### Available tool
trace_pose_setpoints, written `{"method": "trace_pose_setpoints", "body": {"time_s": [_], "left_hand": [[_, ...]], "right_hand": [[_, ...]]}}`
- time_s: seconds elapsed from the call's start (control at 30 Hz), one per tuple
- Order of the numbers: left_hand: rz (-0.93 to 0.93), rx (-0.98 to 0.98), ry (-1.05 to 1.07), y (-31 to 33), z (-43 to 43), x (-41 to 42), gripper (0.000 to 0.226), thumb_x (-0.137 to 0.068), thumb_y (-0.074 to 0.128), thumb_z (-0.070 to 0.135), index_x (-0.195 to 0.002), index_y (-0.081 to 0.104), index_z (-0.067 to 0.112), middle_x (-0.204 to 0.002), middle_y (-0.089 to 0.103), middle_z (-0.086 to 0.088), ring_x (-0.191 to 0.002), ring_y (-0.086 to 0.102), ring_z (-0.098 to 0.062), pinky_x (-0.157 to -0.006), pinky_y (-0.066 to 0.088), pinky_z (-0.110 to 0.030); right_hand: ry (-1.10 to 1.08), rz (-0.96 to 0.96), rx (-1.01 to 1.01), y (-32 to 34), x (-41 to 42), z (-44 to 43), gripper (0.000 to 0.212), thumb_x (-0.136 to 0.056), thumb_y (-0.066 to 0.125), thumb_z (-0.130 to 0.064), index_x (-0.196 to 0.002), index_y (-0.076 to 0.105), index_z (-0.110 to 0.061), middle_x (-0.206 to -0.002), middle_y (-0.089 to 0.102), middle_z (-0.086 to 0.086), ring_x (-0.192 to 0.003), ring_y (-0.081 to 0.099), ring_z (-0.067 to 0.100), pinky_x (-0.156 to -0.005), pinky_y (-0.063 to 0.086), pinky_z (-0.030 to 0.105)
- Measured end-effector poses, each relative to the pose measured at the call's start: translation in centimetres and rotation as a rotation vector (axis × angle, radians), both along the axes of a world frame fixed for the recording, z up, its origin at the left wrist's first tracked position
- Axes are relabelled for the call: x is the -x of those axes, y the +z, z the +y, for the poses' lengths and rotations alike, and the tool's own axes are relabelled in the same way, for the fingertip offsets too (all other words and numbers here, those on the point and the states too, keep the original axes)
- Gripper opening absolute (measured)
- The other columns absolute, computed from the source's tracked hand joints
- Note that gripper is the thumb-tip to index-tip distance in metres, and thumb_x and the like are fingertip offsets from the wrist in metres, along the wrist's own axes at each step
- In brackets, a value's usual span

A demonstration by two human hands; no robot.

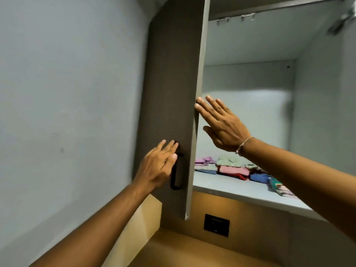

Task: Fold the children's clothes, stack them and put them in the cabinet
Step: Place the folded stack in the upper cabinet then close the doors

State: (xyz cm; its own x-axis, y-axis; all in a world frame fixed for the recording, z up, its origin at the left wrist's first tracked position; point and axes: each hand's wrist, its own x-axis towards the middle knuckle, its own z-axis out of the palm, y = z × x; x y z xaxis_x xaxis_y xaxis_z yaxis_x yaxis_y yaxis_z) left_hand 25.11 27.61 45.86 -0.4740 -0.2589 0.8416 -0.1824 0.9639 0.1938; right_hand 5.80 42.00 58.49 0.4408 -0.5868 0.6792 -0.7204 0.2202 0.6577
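I see my left hand [158,166] flat on the cabinet door [173,74], fingers straight, right by the black handle [176,180]. My right hand [221,128], fingers straight too, touches the door's edge. The folded children's clothes [231,168] sit stacked on the cabinet shelf [231,187].

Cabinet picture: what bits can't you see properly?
- Folded clothes: head view, the right forearm covers some piles, so there is no full count.
- Door handle: head view, the left hand hides its top.
- Metal fitting, top right: head view, blurred and cut off by the edge.
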Motion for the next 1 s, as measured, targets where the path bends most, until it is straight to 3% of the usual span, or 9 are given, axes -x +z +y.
{"method": "trace_pose_setpoints", "body": {"time_s": [0.13,0.33,0.83,1.0], "left_hand": [[-0.300,0.082,0.113,0.6,-3.6,5.6,0.053,-0.103,0.022,0.041,-0.153,0.019,0.025,-0.162,0.011,0.009,-0.150,0.006,-0.015,-0.122,0.012,-0.042],[-0.405,0.217,0.181,0.2,-6.4,10.1,0.058,-0.102,0.020,0.043,-0.154,0.004,0.024,-0.162,-0.003,0.006,-0.150,-0.002,-0.019,-0.121,0.007,-0.045],[-0.374,0.243,0.103,-1.3,-10.6,13.9,0.058,-0.101,0.017,0.045,-0.153,0.001,0.024,-0.160,-0.011,0.007,-0.143,-0.018,-0.014,-0.117,-0.005,-0.044],[-0.398,0.225,0.081,0.0,-9.7,12.9,0.058,-0.102,0.021,0.044,-0.154,0.011,0.020,-0.163,0.000,0.002,-0.149,-0.004,-0.019,-0.119,0.002,-0.045]], "right_hand": [[-0.256,-0.104,-0.011,-0.8,5.2,1.2,0.061,-0.099,0.022,-0.040,-0.155,0.008,-0.017,-0.162,0.009,0.011,-0.149,0.005,0.033,-0.122,0.007,0.046],[-0.456,-0.273,-0.013,-2.0,8.9,-1.4,0.066,-0.100,0.023,-0.042,-0.153,-0.009,-0.018,-0.163,-0.005,0.007,-0.149,-0.006,0.031,-0.122,0.004,0.047],[-0.677,-0.402,-0.069,-1.1,9.8,-3.7,0.063,-0.101,0.018,-0.045,-0.153,-0.012,-0.022,-0.162,-0.009,0.003,-0.148,-0.012,0.031,-0.120,0.001,0.053],[-0.748,-0.444,-0.124,-3.9,8.1,-2.2,0.063,-0.101,0.020,-0.044,-0.153,-0.009,-0.022,-0.163,-0.005,0.000,-0.149,-0.009,0.031,-0.119,0.000,0.054]]}}
